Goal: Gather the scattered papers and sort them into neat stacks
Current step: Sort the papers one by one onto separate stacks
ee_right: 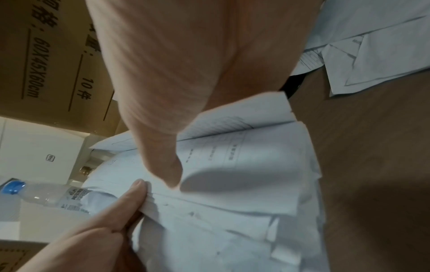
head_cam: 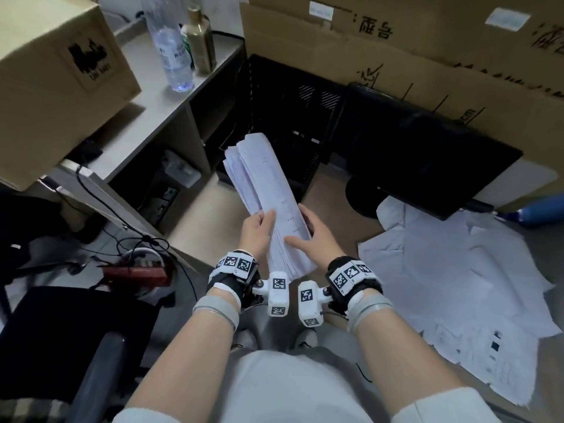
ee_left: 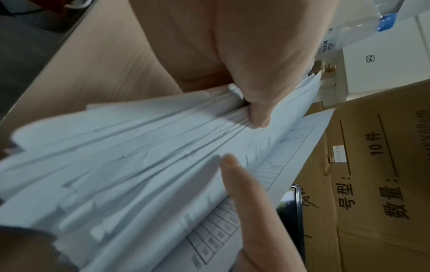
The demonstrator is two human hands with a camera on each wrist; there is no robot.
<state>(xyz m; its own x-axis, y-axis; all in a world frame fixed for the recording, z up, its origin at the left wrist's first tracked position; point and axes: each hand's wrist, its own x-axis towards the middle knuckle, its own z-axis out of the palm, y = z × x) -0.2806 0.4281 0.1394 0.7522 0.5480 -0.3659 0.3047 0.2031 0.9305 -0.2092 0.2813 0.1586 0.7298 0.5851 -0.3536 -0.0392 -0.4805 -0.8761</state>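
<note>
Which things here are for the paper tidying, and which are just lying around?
For the job:
- bundle of papers, held by left hand and right hand
- loose sheets on the floor

Just lying around:
- water bottle
- gold bottle
- cardboard boxes
- cables

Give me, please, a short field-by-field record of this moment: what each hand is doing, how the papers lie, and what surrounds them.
left hand: grips the held bundle's left edge
right hand: holds the right edge, thumb laid across the top sheet
held bundle: thick sheaf of printed sheets, edges uneven, lifted in front of the body
loose papers: overlapping in disorder at the person's right
monitor: dark screen beyond the loose papers
water bottle: upright on the shelf at left
cardboard boxes: stacked behind
</note>
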